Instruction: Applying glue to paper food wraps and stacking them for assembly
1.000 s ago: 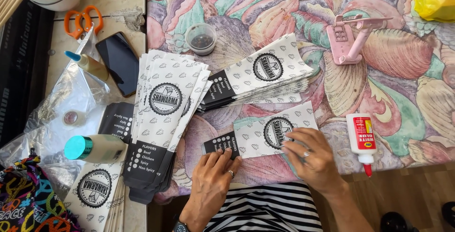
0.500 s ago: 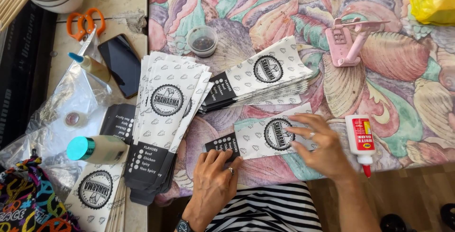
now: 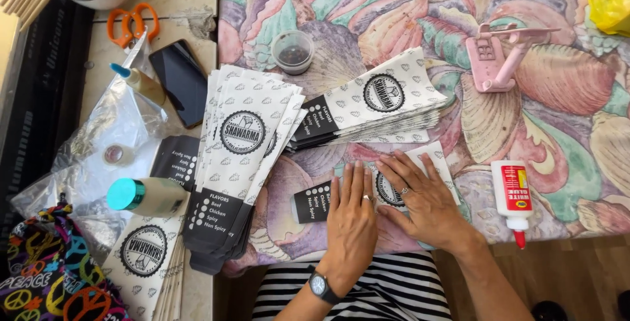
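A flat black-and-white paper sleeve [image 3: 314, 200] with a round emblem lies near the table's front edge. My left hand [image 3: 352, 219] rests palm down on its middle, fingers together, a ring on one finger and a watch on the wrist. My right hand [image 3: 423, 198] presses flat on the sleeve's right half, fingers spread over the emblem. Both hands lie side by side and almost touch. Neither grips anything.
A fanned stack of the same sleeves [image 3: 243, 157] lies to the left, another stack [image 3: 374, 108] behind my hands. A white glue bottle [image 3: 513, 196] lies to the right. A pink stand [image 3: 493, 59], small cup [image 3: 293, 51], phone [image 3: 178, 82], orange scissors [image 3: 132, 24] and bottles [image 3: 147, 196] are around.
My left hand has slid right and up onto the sleeve. My right hand has moved left from the sleeve's right end, so both now lie flat on it.
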